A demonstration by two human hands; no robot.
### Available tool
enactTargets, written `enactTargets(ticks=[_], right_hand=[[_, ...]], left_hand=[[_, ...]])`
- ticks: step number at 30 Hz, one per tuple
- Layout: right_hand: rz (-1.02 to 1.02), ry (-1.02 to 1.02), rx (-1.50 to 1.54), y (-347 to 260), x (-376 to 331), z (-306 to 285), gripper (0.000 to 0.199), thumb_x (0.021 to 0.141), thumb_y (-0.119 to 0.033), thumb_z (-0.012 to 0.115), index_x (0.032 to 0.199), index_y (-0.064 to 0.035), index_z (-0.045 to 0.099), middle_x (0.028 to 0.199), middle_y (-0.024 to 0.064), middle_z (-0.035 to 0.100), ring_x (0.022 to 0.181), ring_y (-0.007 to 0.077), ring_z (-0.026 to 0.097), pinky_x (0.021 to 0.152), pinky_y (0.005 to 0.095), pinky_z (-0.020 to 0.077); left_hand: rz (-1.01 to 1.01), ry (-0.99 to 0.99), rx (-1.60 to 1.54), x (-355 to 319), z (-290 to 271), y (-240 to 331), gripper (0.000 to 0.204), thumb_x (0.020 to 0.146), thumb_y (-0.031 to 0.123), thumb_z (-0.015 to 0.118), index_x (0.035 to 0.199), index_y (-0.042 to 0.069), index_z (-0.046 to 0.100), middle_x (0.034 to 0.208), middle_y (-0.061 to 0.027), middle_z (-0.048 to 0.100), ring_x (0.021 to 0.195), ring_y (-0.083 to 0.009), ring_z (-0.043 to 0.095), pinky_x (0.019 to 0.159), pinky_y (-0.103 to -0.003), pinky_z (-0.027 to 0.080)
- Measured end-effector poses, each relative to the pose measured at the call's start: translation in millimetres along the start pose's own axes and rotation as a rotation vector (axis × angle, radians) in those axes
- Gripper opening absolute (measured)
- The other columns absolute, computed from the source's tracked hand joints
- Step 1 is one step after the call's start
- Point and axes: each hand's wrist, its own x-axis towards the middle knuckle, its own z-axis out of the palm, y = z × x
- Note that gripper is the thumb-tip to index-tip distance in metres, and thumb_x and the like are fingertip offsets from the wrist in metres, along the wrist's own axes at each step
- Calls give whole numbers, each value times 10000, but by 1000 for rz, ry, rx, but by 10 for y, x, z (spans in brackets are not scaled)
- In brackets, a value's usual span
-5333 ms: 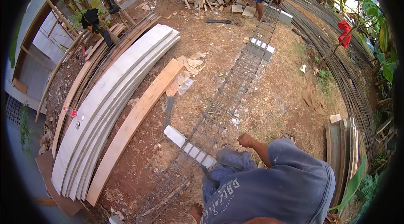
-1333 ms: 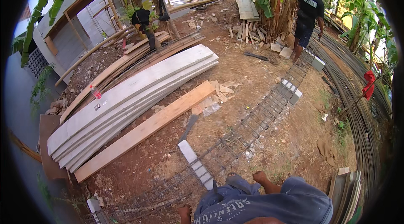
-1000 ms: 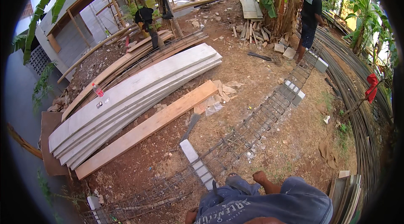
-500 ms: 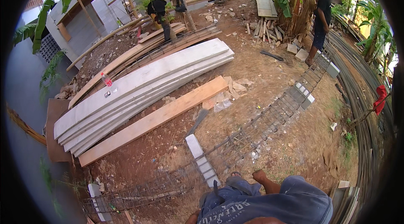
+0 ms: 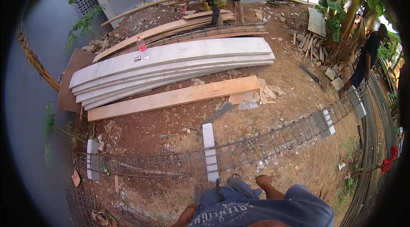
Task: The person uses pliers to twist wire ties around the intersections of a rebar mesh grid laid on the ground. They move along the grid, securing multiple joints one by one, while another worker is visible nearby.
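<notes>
My right hand point(image 5: 262, 180) is in front of my body at the lower middle, its fingers curled closed. Whatever it may hold is too small to make out. Of my left arm point(image 5: 186, 216) only a part shows at the lower edge, and its hand is hidden by my shirt. A dark narrow piece point(image 5: 218, 185) sticks up beside my trousers; I cannot tell what it is. Just ahead of my feet lies a long rebar cage point(image 5: 239, 149), resting across a row of pale blocks point(image 5: 209, 150). Neither hand visibly touches the cage.
Beyond the cage lie an orange-brown plank point(image 5: 179, 97) and a stack of pale panels point(image 5: 171, 58) with a bottle point(image 5: 141, 44) on top. A person point(image 5: 366, 58) stands at the cage's far right end. Long bars point(image 5: 378, 116) line the right side.
My view has swung left, so the cage and panels lie more level across it. My right hand stays in front of me, closed. My left arm shows a little more.
</notes>
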Motion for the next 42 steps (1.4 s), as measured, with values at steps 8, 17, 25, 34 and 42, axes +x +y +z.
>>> enactTargets(ticks=[8, 17, 25, 34, 42], right_hand=[[397, -136, 733, -865, -129, -933, 131, 808, -128, 559, 735, -24, 591, 551, 49, 502, 409, 147, 439, 373, 302, 321], [388, -208, 653, -785, 214, -1048, 148, 814, -142, 550, 762, -8, 589, 595, 89, 551, 400, 166, 448, 351, 314, 324], [328, -91, 630, -1047, 283, -1047, 197, 807, -181, 581, 820, 6, 642, 579, 78, 558, 406, 146, 461, 353, 310, 335], [468, -36, 582, -943, -268, -864, 255, 823, -207, 605, 956, -2, 676, 652, 73, 606, 472, 143, 496, 406, 297, 392], [225, 18, 35, -823, -739, -672, 336, 818, -229, 462, 894, 19, 676, 989, 253, 643, 926, 422, 614, 841, 450, 493]], left_hand=[[-102, 207, -143, 121, -37, -96, 495, 889, 468, 518, 1168, 75, 633, 1130, -161, 640, 1023, -297, 606, 909, -357, 455], [-7, 368, -328, 472, 354, -747, 450, 874, 415, 593, 1168, 79, 648, 1113, -149, 658, 1011, -260, 620, 907, -316, 455], [-56, 400, -320, 518, 162, -719, 405, 877, 340, 608, 1148, 41, 645, 1087, -162, 666, 1005, -253, 624, 887, -318, 456], [28, 371, -448, 648, -82, -785, 329, 887, 215, 579, 1075, -46, 647, 940, -144, 688, 840, -196, 637, 757, -292, 486], [63, 346, -173, 758, -177, -871, 220, 890, 108, 528, 977, -33, 674, 810, -95, 662, 724, -171, 588, 699, -316, 470]])
